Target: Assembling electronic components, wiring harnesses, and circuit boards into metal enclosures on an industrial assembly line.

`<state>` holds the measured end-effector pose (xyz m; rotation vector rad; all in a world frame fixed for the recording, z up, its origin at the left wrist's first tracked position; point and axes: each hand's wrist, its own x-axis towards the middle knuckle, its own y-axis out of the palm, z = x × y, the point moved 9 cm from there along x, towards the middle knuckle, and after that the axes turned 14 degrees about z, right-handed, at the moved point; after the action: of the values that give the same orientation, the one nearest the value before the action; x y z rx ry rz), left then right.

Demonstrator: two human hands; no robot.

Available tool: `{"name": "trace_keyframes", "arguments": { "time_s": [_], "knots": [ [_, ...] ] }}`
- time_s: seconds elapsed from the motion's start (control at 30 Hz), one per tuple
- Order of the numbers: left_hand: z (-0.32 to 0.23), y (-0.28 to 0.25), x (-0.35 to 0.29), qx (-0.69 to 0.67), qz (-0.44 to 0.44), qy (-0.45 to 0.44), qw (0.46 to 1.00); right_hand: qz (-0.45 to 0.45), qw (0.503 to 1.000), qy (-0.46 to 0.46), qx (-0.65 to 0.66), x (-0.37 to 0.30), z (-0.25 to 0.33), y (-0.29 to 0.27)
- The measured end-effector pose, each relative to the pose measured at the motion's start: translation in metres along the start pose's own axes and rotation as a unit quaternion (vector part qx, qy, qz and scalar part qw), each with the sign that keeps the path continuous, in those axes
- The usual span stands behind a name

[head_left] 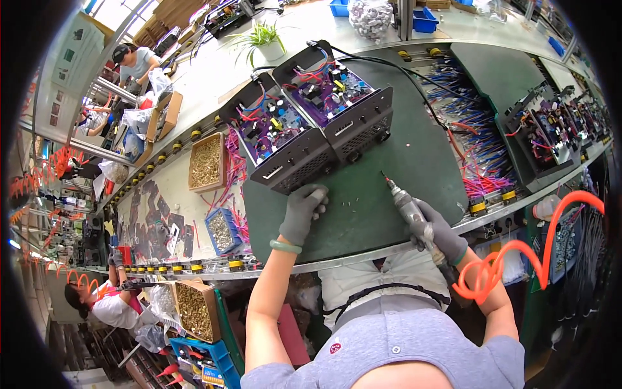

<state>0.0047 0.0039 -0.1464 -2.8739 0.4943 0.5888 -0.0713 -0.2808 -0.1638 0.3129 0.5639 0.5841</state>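
Note:
My right hand [437,235], in a grey glove, is wrapped round a silver air screwdriver [408,206]. Its thin bit points up and left over the green mat [414,165] and touches nothing. In a matching glove, my left hand [302,212] is closed with curled fingers, beside the lower edge of a black metal case [295,170]; whatever its fingers hold is hidden. A second black case [359,133] stands against the first on its right. Both are open on top and show purple circuit boards with coloured wires. A few small screws [350,203] lie loose on the mat between my hands.
An orange coiled air hose [499,266] hangs at the right. Left of the mat stand a brown box of brass-coloured screws [207,162] and a blue bin of small metal parts [222,231]. Wire bundles [463,123] and more boards [557,126] lie rightward. Co-workers sit at left.

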Motion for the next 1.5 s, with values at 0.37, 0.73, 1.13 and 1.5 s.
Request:
{"name": "trace_keyframes", "arguments": {
  "time_s": [0.37, 0.73, 1.13, 1.5],
  "knots": [
    [0.015, 0.006, -0.045, -0.377, 0.024, 0.076, 0.923, 0.167, 0.981, 0.034, -0.089, 0.001, 0.032, 0.109],
    [0.010, 0.004, -0.056, -0.365, 0.051, 0.111, 0.923, 0.187, 0.976, 0.027, -0.110, 0.008, 0.025, 0.134],
    [0.010, 0.003, -0.066, -0.470, 0.129, 0.186, 0.853, 0.208, 0.974, 0.045, -0.081, 0.005, 0.031, 0.143],
    [-0.006, -0.010, -0.067, -0.270, 0.027, 0.104, 0.957, 0.109, 0.879, -0.070, -0.459, 0.011, 0.050, 0.134]
  ]
}}
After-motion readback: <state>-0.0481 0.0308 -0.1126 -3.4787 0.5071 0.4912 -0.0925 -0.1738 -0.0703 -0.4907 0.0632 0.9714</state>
